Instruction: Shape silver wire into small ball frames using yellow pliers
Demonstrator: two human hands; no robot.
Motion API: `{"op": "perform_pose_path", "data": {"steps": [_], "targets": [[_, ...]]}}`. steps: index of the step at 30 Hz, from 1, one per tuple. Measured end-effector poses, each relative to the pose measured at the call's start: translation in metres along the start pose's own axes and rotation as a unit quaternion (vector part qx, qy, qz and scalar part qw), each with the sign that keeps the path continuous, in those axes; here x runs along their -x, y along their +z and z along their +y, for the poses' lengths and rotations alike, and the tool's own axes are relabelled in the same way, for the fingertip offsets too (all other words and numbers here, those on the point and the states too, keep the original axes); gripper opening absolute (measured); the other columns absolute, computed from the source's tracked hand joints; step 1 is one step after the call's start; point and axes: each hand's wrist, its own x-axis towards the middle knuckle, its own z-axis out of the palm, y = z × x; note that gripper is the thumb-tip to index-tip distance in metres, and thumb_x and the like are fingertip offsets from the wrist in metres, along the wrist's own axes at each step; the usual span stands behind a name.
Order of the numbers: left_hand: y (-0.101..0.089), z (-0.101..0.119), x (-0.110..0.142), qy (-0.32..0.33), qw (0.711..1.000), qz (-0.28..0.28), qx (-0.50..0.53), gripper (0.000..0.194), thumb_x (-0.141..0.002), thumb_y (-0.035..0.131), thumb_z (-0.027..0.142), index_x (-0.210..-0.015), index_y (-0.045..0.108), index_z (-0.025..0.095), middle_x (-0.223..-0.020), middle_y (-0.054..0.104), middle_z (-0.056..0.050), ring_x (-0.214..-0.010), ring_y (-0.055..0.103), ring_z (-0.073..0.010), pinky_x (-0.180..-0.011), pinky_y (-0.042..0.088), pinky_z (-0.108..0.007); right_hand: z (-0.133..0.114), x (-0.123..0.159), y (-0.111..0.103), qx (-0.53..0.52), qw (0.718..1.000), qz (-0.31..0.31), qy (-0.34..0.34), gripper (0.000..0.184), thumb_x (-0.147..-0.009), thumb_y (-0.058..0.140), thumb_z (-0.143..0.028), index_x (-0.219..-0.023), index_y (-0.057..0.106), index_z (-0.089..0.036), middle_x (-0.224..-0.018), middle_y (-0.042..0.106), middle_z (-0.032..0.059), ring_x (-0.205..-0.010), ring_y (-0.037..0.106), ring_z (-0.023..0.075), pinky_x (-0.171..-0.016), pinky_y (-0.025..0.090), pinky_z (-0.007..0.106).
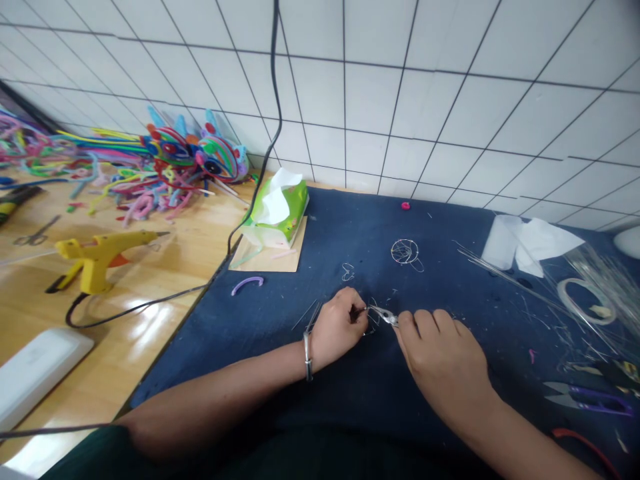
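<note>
So we've got left hand (341, 325), thumb and forefinger pinched on the wire piece (371, 308) over the blue mat (345, 227); right hand (445, 347), fingers curled round the pliers (386, 315), nose at the wire beside the left fingertips. Can't tell whether the jaws grip it.

Left forearm (225, 381) and right forearm (523, 433) angle inward, the left hand (340, 323) pinched at the fingertips, the right hand (445, 350) curled palm-down in a grip near it.
</note>
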Motion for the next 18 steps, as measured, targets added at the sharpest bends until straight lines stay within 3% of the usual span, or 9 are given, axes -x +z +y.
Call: {"op": "perform_pose_path", "data": {"steps": [18], "targets": [[-0.0006,0.0022,-0.0002,-0.012,1.0,-0.012,-0.019,0.01,-0.071,0.049,0.009,-0.072,0.044,0.017,-0.069,0.047,0.002,-0.062,0.045,-0.011,-0.056,0.035,-0.021,-0.0003,0.0022,-0.0019,-0.01,1.0,-0.023,-0.003,0.012,-0.082,0.047,-0.02,-0.09,0.056,-0.019,-0.069,0.047,0.002,-0.066,0.039,0.0169,-0.058,0.021,0.033]]}}
